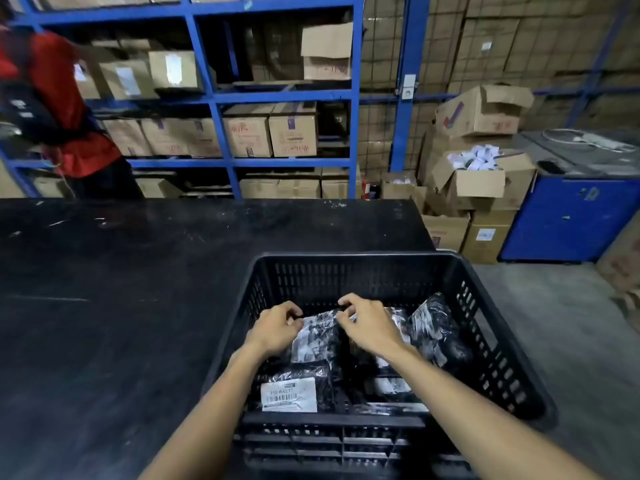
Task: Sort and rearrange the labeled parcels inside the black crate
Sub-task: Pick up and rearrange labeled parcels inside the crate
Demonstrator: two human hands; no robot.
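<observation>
A black slatted plastic crate (485, 334) sits at the right end of a black table. Inside lie several black plastic-wrapped parcels with white labels. One parcel (317, 336) stands upright in the middle; my left hand (277, 327) pinches its top left edge and my right hand (369, 323) pinches its top right edge. A flat parcel with a barcode label (289, 394) lies at the near left of the crate. Another parcel (438, 329) leans against the right wall. More parcels sit under my right forearm, partly hidden.
The black table (121, 289) stretches left and back. Blue racks with cardboard boxes (270, 133) stand behind it. A person in red (59, 105) stands at the far left. Open cartons (478, 181) and a blue cabinet (575, 223) stand at the right on the concrete floor.
</observation>
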